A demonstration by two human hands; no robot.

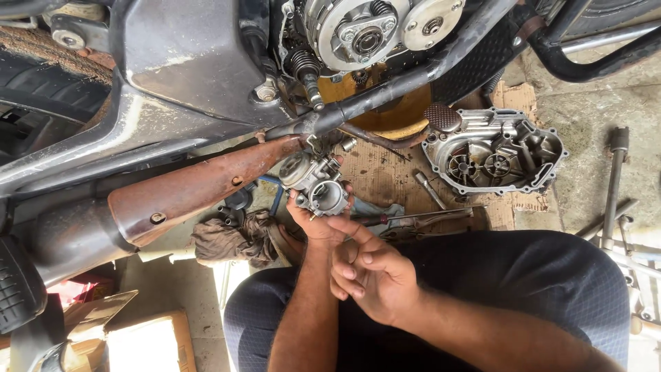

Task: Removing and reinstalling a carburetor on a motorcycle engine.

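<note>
My left hand (318,222) grips a silver metal carburettor (317,182) from below and holds it up in front of a rusty exhaust pipe (200,187). Just behind it, my right hand (372,272) has its fingers loosely curled, the index finger reaching toward the left hand's wrist. I see nothing held in the right hand. Both forearms rise over my dark trousers (537,289).
A motorcycle with its clutch assembly (365,31) exposed stands above. A removed engine cover (492,151) lies on cardboard at right. A screwdriver (413,217), a brown rag (231,238), a long metal rod (611,186) and a yellow oil pan (396,114) lie on the floor.
</note>
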